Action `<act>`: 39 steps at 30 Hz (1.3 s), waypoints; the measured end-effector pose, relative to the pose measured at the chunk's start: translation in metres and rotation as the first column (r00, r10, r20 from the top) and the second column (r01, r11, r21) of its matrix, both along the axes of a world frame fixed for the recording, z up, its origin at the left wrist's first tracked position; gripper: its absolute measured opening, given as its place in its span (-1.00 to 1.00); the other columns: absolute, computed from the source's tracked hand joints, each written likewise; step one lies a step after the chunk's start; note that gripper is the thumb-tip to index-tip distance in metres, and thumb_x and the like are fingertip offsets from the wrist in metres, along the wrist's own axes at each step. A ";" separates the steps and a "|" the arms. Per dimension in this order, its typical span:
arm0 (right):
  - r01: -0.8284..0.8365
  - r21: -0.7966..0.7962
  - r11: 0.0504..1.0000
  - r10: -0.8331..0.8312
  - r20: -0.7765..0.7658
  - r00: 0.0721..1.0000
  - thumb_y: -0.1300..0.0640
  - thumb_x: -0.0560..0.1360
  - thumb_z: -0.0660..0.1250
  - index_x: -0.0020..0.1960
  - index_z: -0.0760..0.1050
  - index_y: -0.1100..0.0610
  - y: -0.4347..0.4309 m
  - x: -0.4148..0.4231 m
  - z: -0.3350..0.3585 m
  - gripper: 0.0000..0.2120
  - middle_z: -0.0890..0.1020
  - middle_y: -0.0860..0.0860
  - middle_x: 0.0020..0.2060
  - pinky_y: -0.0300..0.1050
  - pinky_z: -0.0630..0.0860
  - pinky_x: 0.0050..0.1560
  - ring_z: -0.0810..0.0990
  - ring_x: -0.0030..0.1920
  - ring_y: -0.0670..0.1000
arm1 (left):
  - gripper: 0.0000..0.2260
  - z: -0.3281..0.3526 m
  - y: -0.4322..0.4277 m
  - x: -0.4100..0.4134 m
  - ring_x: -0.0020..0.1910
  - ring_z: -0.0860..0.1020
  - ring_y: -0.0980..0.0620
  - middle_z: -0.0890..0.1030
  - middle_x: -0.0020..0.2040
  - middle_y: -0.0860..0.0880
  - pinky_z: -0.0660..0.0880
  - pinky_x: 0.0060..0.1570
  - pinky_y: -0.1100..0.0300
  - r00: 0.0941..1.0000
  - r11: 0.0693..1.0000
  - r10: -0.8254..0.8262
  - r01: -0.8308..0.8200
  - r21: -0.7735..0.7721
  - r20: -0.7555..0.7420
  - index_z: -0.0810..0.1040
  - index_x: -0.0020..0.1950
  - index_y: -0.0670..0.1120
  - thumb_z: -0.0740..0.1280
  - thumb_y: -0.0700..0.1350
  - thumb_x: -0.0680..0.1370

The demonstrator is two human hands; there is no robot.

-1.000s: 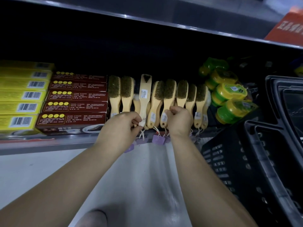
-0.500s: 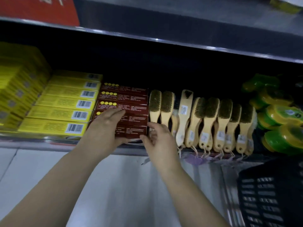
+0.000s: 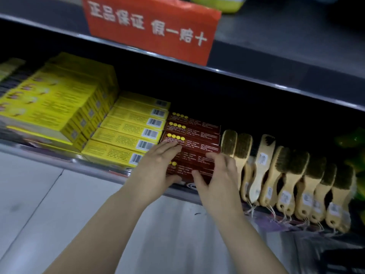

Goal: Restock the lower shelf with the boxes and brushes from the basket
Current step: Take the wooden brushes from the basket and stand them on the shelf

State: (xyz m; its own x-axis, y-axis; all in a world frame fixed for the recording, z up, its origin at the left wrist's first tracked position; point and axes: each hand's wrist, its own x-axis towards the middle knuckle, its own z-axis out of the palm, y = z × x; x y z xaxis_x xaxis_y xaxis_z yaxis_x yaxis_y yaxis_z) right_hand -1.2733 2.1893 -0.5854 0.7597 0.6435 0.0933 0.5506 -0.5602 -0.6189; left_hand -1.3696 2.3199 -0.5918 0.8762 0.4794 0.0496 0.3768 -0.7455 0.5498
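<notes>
Red boxes directly between left hand and right hand

Floor: pale tiles, thin dark joints, dull sheen. Upper shelf: dark, with a bright metal front edge. Red sign with white characters sits at that edge. Lower shelf: metal front lip, back in deep shadow. Light dim.

Blurred past reading: yellow boxes at left. Cut by right edge: green packs, perhaps tubs. Partly under left hand and right hand: lower red boxes.
</notes>
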 end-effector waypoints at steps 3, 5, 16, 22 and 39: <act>-0.281 -0.038 0.959 0.280 -0.037 0.959 -0.03 0.47 0.35 0.39 0.28 0.03 0.035 -0.019 0.010 -0.46 0.25 -0.06 0.35 -0.27 0.14 0.35 0.21 0.38 -0.06 | -0.33 0.009 0.030 -0.035 0.47 0.22 0.02 0.34 0.45 0.01 0.15 0.36 0.25 0.985 0.986 0.163 -0.161 -0.042 0.060 0.32 0.45 -0.06 0.50 -0.12 0.39; -0.442 -0.111 0.890 0.426 -0.138 0.894 -0.08 0.45 0.38 0.48 0.14 0.00 0.060 -0.027 0.012 -0.30 0.09 -0.05 0.47 -0.15 0.07 0.45 0.07 0.48 -0.01 | -0.29 0.010 0.049 -0.057 0.49 0.17 0.01 0.31 0.47 -0.03 0.14 0.40 0.17 0.968 0.968 0.252 -0.251 -0.014 0.023 0.31 0.46 -0.10 0.52 -0.11 0.36; -0.497 -0.443 0.746 0.543 -0.028 0.839 -0.12 0.52 0.27 0.54 -0.08 0.10 0.112 -0.041 -0.004 -0.22 -0.07 0.05 0.54 -0.10 -0.08 0.48 -0.11 0.53 0.04 | -0.36 -0.014 0.071 -0.081 0.49 0.16 -0.01 0.22 0.51 -0.07 0.03 0.41 0.25 0.958 0.954 0.283 -0.277 0.119 -0.040 0.22 0.49 -0.16 0.39 -0.05 0.49; -0.517 -0.376 0.769 0.529 -0.079 0.845 -0.18 0.43 0.36 0.51 0.06 0.06 0.123 -0.043 0.011 -0.20 0.11 -0.01 0.49 -0.08 0.09 0.44 0.10 0.48 0.04 | -0.54 0.006 0.072 -0.103 0.45 0.25 0.12 0.40 0.39 0.06 0.14 0.35 0.37 0.955 0.978 0.202 -0.206 0.000 0.219 0.43 0.38 -0.08 0.40 -0.17 0.48; -0.470 -0.021 0.882 0.450 -0.254 0.856 0.17 0.48 0.38 0.53 -0.17 0.01 0.206 -0.123 0.033 -0.13 0.03 -0.04 0.51 -0.23 0.34 0.18 0.34 0.39 0.05 | -0.28 0.036 0.189 -0.188 0.22 0.48 -0.11 0.39 0.42 -0.08 0.41 0.08 0.09 0.755 0.762 0.647 -0.644 -0.064 0.110 0.18 0.50 -0.04 0.44 -0.26 0.43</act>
State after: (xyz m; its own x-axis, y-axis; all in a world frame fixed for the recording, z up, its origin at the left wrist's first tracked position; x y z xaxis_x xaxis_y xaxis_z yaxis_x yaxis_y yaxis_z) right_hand -1.3962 2.3957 -0.5519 0.3680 0.9226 -0.1156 0.6020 -0.3311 -0.7266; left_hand -1.5578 2.5086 -0.5561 0.3463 0.9311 0.1147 0.6954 -0.3369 0.6347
